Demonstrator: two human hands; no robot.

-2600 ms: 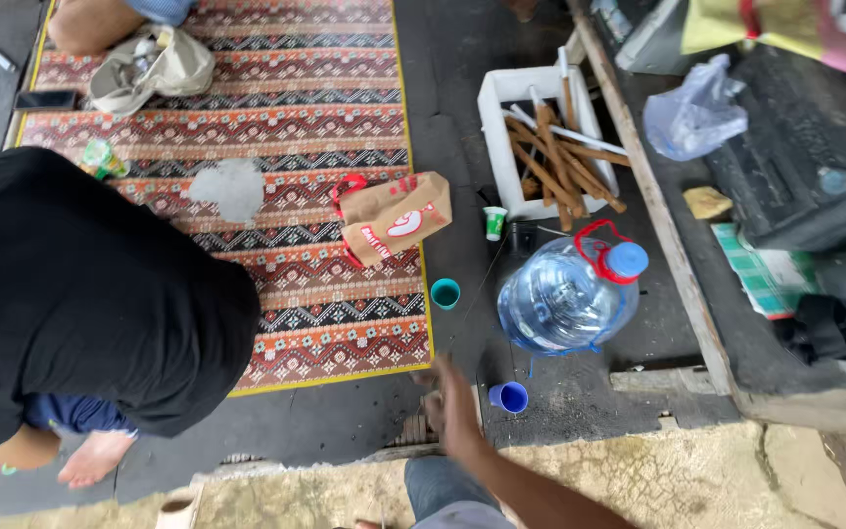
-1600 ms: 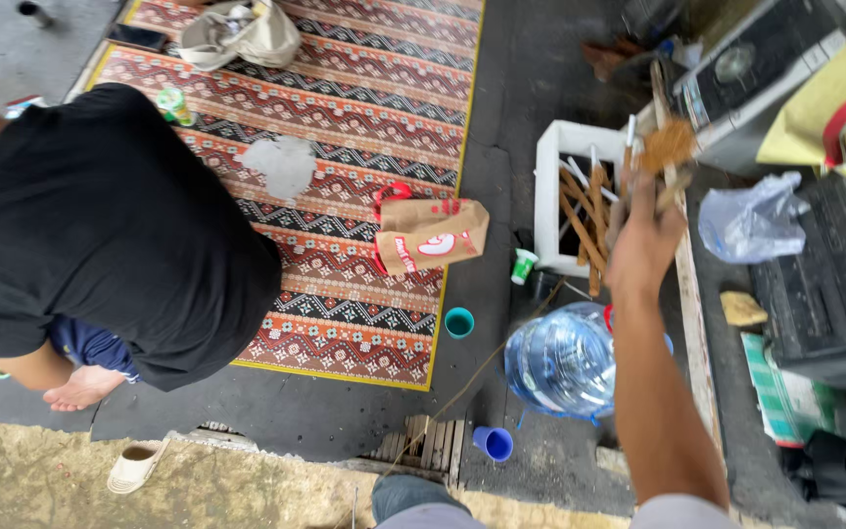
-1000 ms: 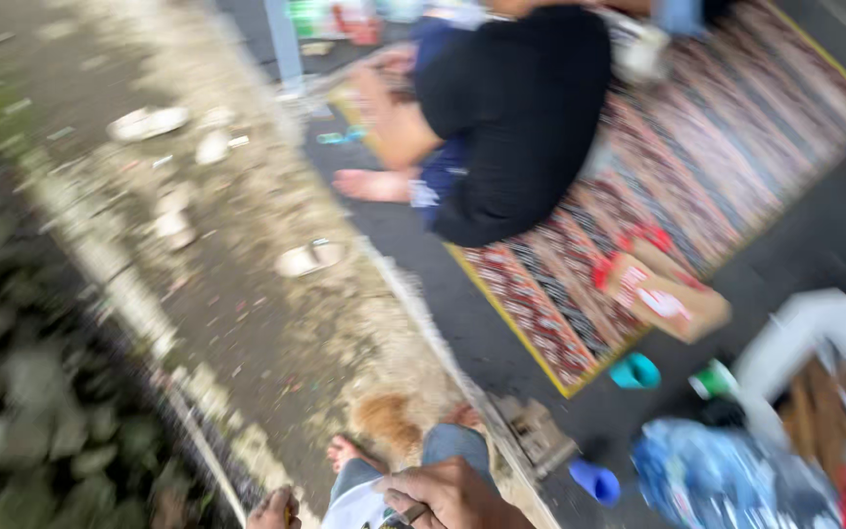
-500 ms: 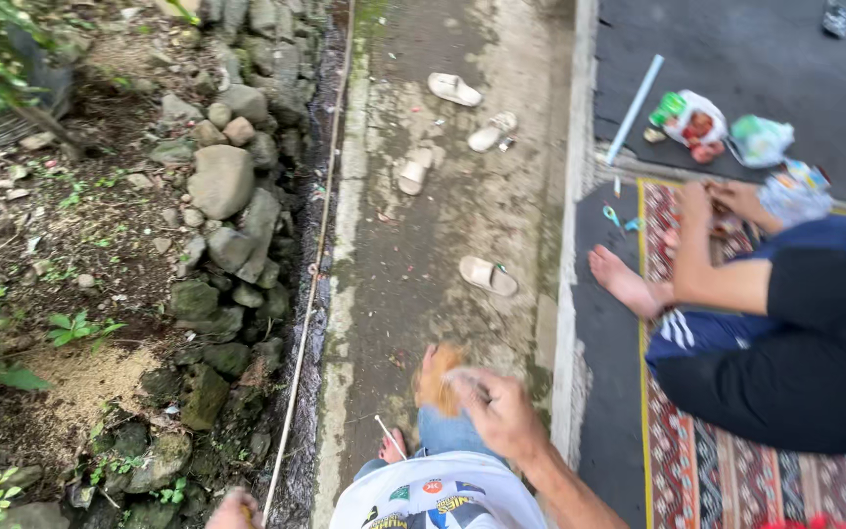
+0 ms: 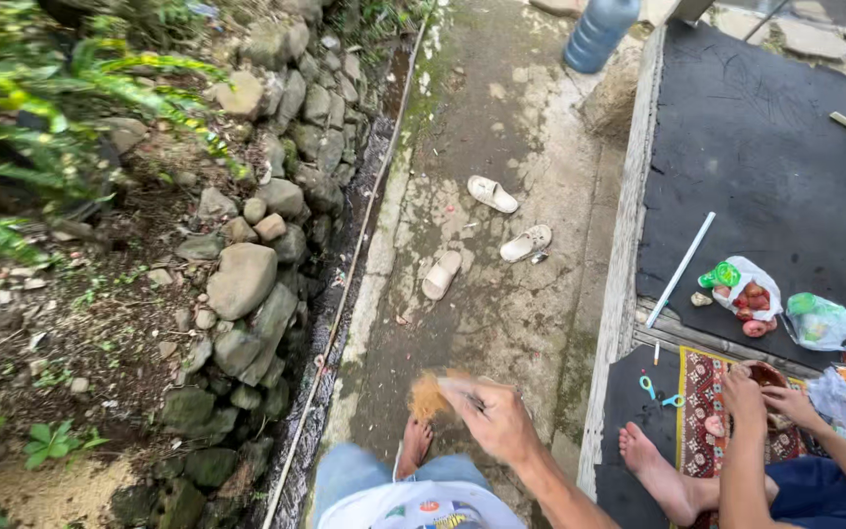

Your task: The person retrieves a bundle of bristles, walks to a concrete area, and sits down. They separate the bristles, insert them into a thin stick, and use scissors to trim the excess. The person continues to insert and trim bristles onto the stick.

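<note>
A blurred, orange-brown clump of fibrous stuff (image 5: pixel 429 397) sits at the fingertips of the right hand (image 5: pixel 497 421), which is closed around it and a thin pale stick, held over the concrete path (image 5: pixel 501 147) just above the person's bare foot (image 5: pixel 413 443). The left hand is out of sight. Further up the path lie three pale sandals (image 5: pixel 493 194). Left of the path runs a stone wall (image 5: pixel 247 274). Right of it, on the raised dark platform (image 5: pixel 766 147), another person's hands (image 5: pixel 762 395) hold a small brown bowl.
</note>
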